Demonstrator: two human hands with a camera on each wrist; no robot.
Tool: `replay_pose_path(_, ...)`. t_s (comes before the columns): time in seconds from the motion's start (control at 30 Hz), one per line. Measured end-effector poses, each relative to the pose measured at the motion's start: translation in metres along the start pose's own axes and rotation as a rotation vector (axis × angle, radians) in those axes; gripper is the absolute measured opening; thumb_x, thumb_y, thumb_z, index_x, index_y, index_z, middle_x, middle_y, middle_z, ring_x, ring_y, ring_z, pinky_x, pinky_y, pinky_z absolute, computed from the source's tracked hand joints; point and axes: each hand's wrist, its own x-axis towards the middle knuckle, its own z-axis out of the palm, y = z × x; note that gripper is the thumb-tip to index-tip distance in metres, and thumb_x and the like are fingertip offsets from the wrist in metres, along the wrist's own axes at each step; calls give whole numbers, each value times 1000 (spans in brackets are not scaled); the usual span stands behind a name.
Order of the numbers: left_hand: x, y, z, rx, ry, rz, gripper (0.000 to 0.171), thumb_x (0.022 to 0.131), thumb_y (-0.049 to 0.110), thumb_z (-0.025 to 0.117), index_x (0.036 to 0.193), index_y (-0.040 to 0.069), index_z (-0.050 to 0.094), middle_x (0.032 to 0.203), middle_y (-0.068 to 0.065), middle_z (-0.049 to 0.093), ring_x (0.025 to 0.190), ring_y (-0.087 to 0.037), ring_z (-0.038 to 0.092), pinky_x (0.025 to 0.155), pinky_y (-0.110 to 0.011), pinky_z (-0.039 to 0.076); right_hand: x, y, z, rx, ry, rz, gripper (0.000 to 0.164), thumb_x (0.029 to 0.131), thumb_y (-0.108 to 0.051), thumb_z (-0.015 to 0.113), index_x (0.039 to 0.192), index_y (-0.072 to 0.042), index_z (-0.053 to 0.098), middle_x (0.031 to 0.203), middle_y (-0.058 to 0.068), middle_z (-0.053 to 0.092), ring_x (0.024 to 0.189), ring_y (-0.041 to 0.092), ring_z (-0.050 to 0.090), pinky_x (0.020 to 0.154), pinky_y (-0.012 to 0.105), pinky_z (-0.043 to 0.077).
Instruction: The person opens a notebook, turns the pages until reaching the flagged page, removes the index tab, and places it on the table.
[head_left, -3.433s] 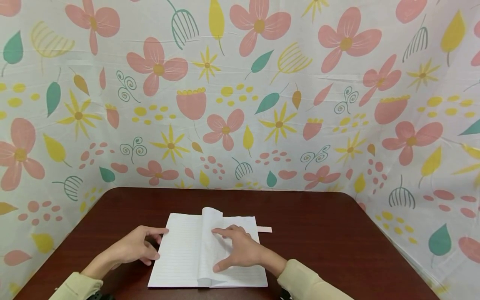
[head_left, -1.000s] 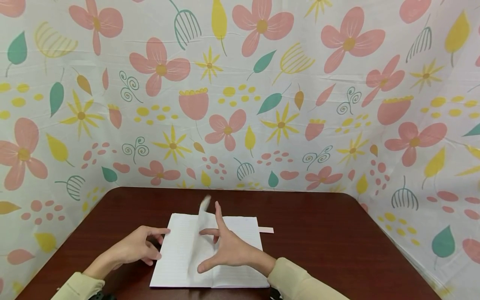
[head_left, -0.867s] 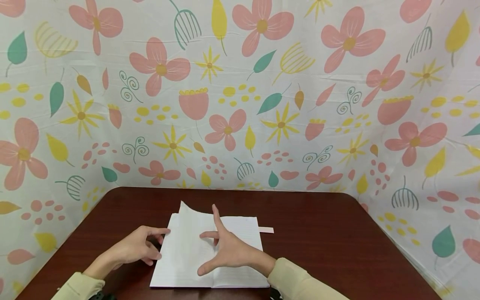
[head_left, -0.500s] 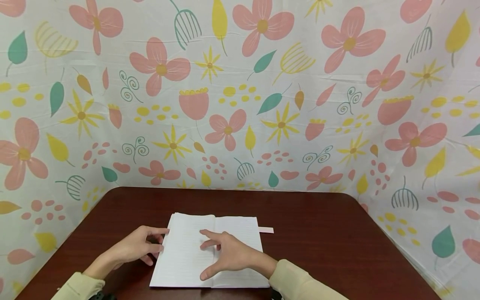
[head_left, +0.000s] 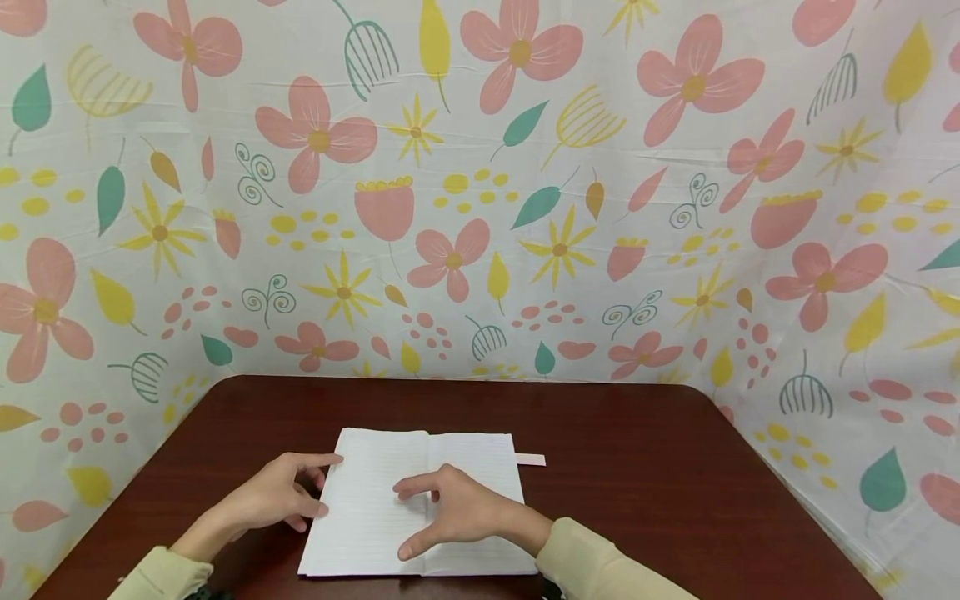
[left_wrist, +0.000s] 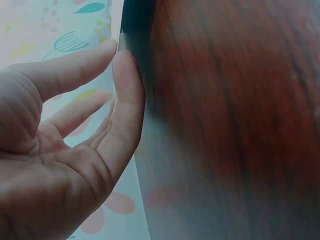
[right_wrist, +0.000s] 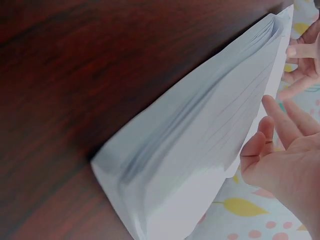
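Note:
An open notebook (head_left: 367,517) with lined white pages lies on the dark table. Its two sides are spread fairly flat in the head view, while the right wrist view looks along its page edges (right_wrist: 200,95). My left hand (head_left: 273,496) is at the left edge, with index finger and thumb touching the page margin. Close up, the left wrist view shows that hand (left_wrist: 75,135) with its fingers loosely extended by the edge. Above the pages near the spine is my right hand (head_left: 465,504), thumb spread from loosely bent fingers and nothing held. Its fingertips appear at the left page; contact is unclear.
A pale strip like a bookmark tab (head_left: 531,459) sticks out past the notebook's right side. Brown wooden tabletop (head_left: 637,483) extends around it. Behind and at the sides hangs a flower-printed cloth (head_left: 465,333).
A page that stood curled over the middle has swung left and now lies flat on the left side. My right hand has shifted left and its raised index finger has lowered; the left hand stayed.

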Motion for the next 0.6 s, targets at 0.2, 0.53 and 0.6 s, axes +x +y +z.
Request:
replay_pose_path(0.2, 2, -4, -1, 11, -11, 3, 67, 87, -6, 80, 147, -13, 52, 101, -15, 49, 69, -25, 63, 60, -39, 61, -5, -2, -4, -18, 2, -20, 62, 78, -29, 96, 133, -9, 74, 129, -11, 71, 107, 8, 59, 92, 25, 49)
replay_pose_path(0.53, 3, -4, -3, 14, -25, -6, 67, 87, -7, 80, 147, -14, 51, 102, -15, 49, 70, -25, 63, 60, -38, 61, -26, 8, -27, -49, 52, 9, 61, 81, -30, 94, 134, -8, 72, 116, 0, 71, 100, 20, 57, 85, 27, 46)
replay_pose_path(0.6, 3, -4, -3, 16, -27, -5, 67, 87, -7, 80, 147, -14, 51, 101, -15, 49, 70, -25, 63, 60, -38, 61, -31, 13, -32, -71, 64, 18, 62, 81, -30, 94, 134, -7, 72, 114, 2, 69, 97, 22, 56, 82, 28, 46)
